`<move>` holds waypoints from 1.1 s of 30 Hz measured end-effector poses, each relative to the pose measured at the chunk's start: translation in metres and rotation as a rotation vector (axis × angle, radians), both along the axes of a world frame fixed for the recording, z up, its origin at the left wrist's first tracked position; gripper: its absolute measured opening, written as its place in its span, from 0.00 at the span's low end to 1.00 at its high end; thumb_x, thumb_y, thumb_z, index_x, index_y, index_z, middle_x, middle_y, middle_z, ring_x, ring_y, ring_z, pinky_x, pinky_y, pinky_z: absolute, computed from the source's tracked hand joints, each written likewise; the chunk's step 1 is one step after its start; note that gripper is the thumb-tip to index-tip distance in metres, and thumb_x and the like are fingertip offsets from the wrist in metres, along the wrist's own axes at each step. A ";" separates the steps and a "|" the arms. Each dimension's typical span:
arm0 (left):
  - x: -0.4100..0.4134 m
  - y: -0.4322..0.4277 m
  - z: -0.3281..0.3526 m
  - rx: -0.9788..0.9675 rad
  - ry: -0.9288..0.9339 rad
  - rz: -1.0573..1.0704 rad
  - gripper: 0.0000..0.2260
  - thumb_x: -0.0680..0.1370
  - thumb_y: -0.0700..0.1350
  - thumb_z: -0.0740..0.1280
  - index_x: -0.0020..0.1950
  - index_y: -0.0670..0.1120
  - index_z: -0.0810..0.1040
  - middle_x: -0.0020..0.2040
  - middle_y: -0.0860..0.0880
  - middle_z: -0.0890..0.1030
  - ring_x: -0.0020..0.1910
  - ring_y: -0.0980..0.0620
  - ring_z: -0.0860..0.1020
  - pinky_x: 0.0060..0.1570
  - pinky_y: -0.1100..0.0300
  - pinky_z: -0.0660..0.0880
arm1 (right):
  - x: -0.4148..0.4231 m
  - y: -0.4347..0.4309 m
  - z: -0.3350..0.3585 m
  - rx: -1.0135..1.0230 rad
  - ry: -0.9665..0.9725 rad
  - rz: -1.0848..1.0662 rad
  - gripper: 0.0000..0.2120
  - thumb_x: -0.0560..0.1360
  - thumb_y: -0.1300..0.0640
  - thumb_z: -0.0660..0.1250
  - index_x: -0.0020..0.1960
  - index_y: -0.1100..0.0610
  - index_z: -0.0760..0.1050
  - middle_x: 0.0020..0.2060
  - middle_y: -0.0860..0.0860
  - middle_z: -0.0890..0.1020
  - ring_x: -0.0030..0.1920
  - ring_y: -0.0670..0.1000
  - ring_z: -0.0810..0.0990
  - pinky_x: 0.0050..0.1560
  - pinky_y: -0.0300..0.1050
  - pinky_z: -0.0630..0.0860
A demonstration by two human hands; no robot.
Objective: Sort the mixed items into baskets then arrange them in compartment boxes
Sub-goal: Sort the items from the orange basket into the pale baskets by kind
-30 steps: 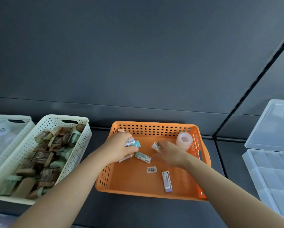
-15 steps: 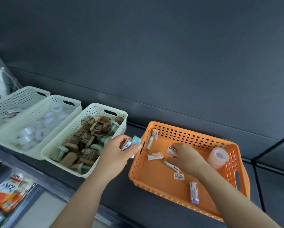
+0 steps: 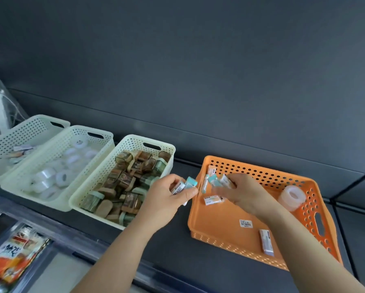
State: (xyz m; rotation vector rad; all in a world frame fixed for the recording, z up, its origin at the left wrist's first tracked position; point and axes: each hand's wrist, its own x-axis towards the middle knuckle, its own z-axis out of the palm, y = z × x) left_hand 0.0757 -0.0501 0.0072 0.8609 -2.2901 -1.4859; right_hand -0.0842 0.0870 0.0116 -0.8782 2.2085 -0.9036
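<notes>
Light soft and even, brightest at far left; shadows weak, diffuse on the dark tabletop (image 3: 177, 250). Your right hand (image 3: 247, 195) and the small boxes (image 3: 217, 181) in its grip smear with motion. Packet (image 3: 12, 256) at lower left badly blurred. Straight lines bow toward the frame edges. Mild sheen on the tape roll (image 3: 291, 197).
</notes>
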 end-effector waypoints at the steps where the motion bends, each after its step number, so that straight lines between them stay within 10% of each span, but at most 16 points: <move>1: 0.005 -0.003 0.003 0.029 0.010 0.041 0.09 0.73 0.52 0.72 0.43 0.47 0.78 0.33 0.49 0.79 0.27 0.61 0.71 0.32 0.63 0.68 | 0.005 -0.008 0.009 -0.069 -0.052 -0.008 0.14 0.72 0.48 0.71 0.38 0.56 0.74 0.26 0.47 0.74 0.26 0.46 0.68 0.29 0.40 0.67; 7: 0.067 -0.038 0.016 0.149 0.053 0.370 0.07 0.73 0.54 0.71 0.43 0.52 0.80 0.32 0.56 0.81 0.28 0.59 0.74 0.32 0.62 0.69 | 0.049 -0.079 0.032 -0.239 -0.323 0.076 0.09 0.76 0.55 0.68 0.43 0.62 0.75 0.28 0.52 0.71 0.27 0.47 0.65 0.28 0.40 0.63; 14: 0.177 -0.133 0.023 0.165 0.177 0.581 0.04 0.78 0.44 0.67 0.52 0.49 0.78 0.34 0.54 0.75 0.29 0.60 0.72 0.37 0.61 0.75 | 0.139 -0.182 0.029 -0.257 -0.205 0.212 0.08 0.75 0.57 0.65 0.38 0.54 0.72 0.27 0.46 0.71 0.27 0.46 0.66 0.33 0.43 0.65; 33: 0.305 -0.432 0.001 -0.307 -0.264 0.271 0.03 0.72 0.46 0.73 0.42 0.51 0.80 0.40 0.53 0.79 0.39 0.52 0.77 0.35 0.57 0.69 | 0.275 -0.416 0.015 -0.115 0.139 0.078 0.14 0.77 0.50 0.64 0.39 0.59 0.73 0.27 0.49 0.71 0.26 0.48 0.67 0.27 0.40 0.63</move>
